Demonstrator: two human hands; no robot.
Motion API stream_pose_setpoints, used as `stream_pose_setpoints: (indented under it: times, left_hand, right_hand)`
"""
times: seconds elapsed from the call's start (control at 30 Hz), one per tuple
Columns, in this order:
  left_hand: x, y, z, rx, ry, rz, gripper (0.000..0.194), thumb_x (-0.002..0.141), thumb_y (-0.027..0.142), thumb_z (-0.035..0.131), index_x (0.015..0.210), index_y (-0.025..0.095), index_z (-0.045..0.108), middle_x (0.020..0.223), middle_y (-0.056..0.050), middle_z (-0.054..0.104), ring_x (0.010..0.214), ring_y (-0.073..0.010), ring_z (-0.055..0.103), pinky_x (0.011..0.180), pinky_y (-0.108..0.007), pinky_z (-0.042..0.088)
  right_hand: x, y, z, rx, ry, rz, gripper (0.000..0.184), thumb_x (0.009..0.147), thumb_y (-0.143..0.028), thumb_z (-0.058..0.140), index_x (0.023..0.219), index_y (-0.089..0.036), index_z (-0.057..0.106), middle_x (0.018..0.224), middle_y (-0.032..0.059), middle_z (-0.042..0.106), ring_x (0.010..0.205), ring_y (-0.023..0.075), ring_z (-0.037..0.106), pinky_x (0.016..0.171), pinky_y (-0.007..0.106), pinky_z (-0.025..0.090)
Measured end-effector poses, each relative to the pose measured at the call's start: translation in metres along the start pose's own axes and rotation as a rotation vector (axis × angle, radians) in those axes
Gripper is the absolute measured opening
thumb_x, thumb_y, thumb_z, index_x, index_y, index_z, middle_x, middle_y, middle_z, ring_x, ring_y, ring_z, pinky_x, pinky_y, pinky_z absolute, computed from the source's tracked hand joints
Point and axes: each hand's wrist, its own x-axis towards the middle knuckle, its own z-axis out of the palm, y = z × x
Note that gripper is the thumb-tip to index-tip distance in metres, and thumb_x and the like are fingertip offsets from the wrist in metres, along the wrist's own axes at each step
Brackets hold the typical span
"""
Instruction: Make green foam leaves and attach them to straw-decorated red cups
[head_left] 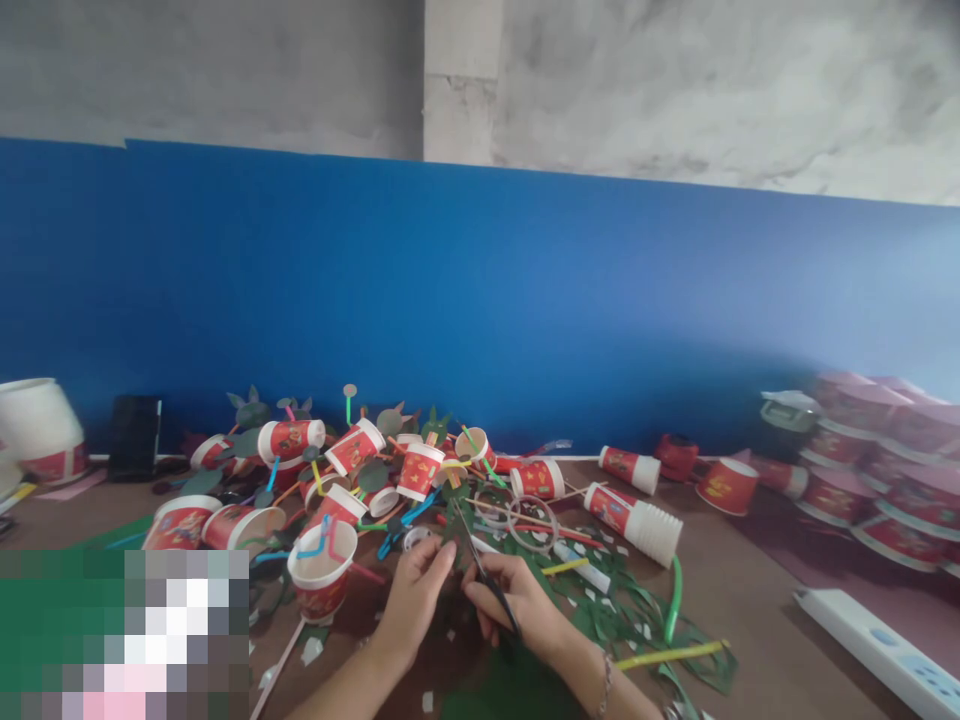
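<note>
In the lower middle, my left hand (pixel 420 592) is closed, its thumb and fingers pinching a dark green paper piece (pixel 448 522). Beside it, my right hand (pixel 517 598) grips a pair of scissors (pixel 477 552), the fingers in the dark handles. The blades point away from me and lie against the green paper; whether they are apart is too small to tell. Left of my hands stands a red and white paper cup (pixel 321 580) with bent straws. Green paper scraps (pixel 600 600) and small white bits lie to the right.
Behind my hands is a heap of paper cups (pixel 420 472), straws and green cut-outs. Tape rolls (pixel 532 524) and stacked cups (pixel 645 528) lie to the right. A white power strip (pixel 877 640) sits far right, below piled red tubs (pixel 907 480). A blue partition (pixel 480 300) closes the back.
</note>
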Motion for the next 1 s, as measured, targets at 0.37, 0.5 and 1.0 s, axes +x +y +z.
stream_pose_setpoints:
  times: [0.37, 0.5, 1.0]
  left_hand:
    - [0.001, 0.000, -0.001, 0.010, -0.009, 0.006, 0.039, 0.076, 0.048, 0.058, 0.054, 0.019, 0.045, 0.055, 0.005, 0.034, 0.056, -0.0127, 0.033, 0.054, -0.024, 0.030]
    - [0.003, -0.008, -0.002, 0.044, 0.018, 0.006, 0.041, 0.077, 0.049, 0.056, 0.054, 0.019, 0.040, 0.056, 0.005, 0.031, 0.056, -0.0122, 0.031, 0.053, -0.024, 0.028]
    - [0.005, -0.008, -0.004, 0.162, -0.009, 0.093, 0.037, 0.083, 0.046, 0.049, 0.058, 0.020, 0.038, 0.060, 0.005, 0.032, 0.061, -0.0135, 0.032, 0.057, -0.024, 0.028]
  right_hand:
    - [-0.001, -0.003, 0.000, -0.032, 0.007, -0.004, 0.036, 0.071, -0.050, 0.064, 0.072, -0.016, 0.053, 0.041, -0.0069, 0.049, 0.032, 0.0056, 0.040, 0.033, 0.015, 0.032]
    - [0.000, 0.000, -0.002, -0.035, 0.011, -0.013, 0.036, 0.072, -0.050, 0.064, 0.072, -0.016, 0.052, 0.040, -0.0074, 0.048, 0.031, 0.0055, 0.040, 0.032, 0.015, 0.031]
    - [-0.001, -0.004, -0.003, -0.029, 0.002, 0.008, 0.034, 0.071, -0.047, 0.065, 0.070, -0.016, 0.053, 0.038, -0.0074, 0.048, 0.031, 0.0053, 0.040, 0.032, 0.014, 0.031]
